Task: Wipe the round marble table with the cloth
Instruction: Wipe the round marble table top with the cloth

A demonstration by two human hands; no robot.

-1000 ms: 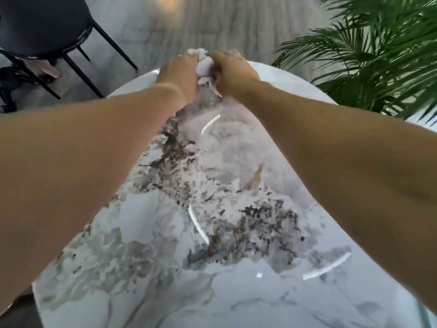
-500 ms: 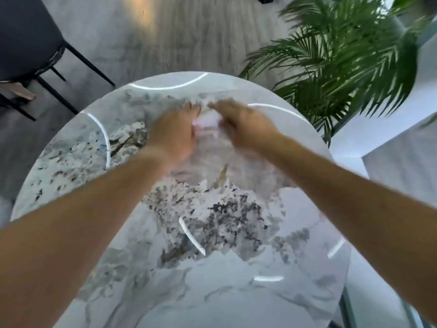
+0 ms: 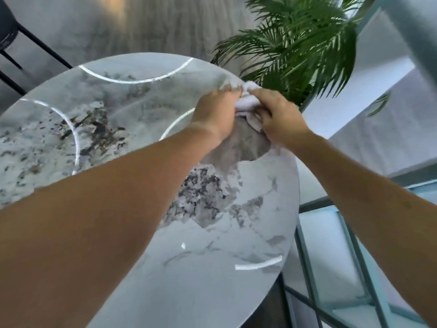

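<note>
The round marble table (image 3: 132, 91) fills the middle of the view, white with grey and dark veining and a glossy top. A bunched white cloth (image 3: 248, 100) lies at the table's far right rim. My left hand (image 3: 216, 112) and my right hand (image 3: 280, 117) both grip the cloth from either side, fingers curled into it, holding it down on the marble. Most of the cloth is hidden under the two hands.
A green palm plant (image 3: 302, 43) stands just beyond the table's right rim, close to my hands. A black chair (image 3: 14, 34) stands at the far left. A glass railing with a pale metal frame (image 3: 331, 256) runs along the right side.
Both hands have carried the cloth from the far middle of the table toward the right rim beside the plant. The view has swung right with them.
</note>
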